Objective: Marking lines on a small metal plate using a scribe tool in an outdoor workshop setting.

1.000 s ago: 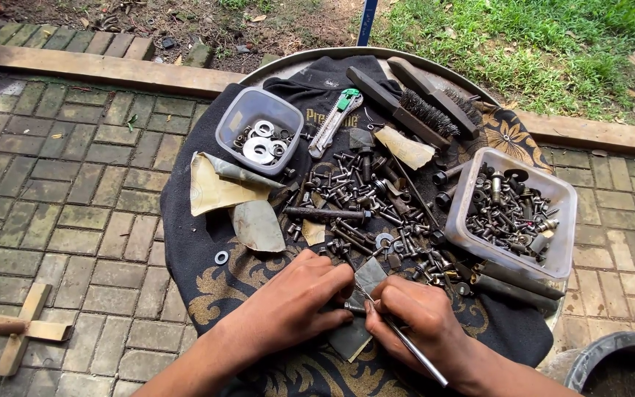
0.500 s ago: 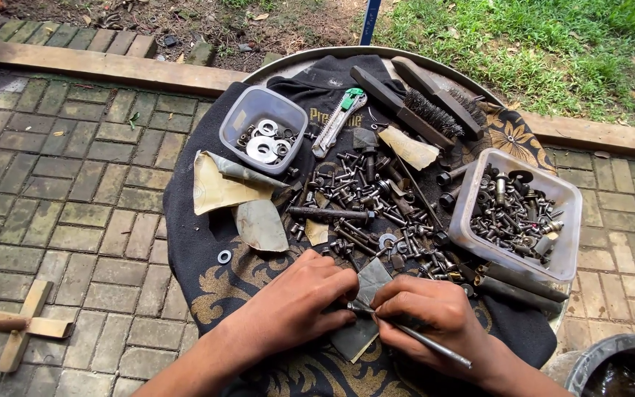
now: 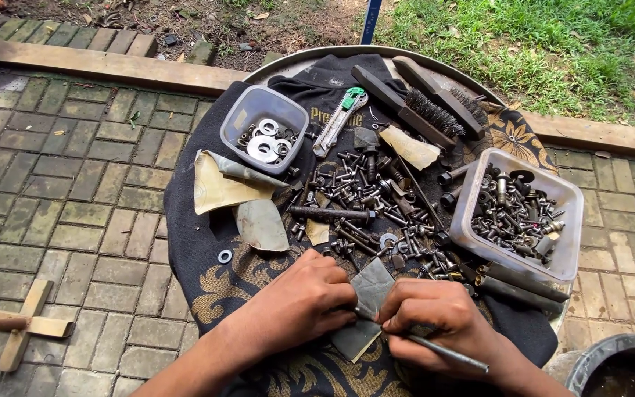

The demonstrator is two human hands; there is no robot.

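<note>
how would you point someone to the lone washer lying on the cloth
Start at the round tray draped in a dark cloth. Left of the bolt pile, below the sandpaper sheets, one small silver washer lies flat. It lies apart, while the other washers sit in the small tub.

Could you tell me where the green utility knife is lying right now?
In the head view, the green utility knife lies on the dark cloth at the far side of the round tray, just right of the small tub of washers and left of the wire brushes.
</note>
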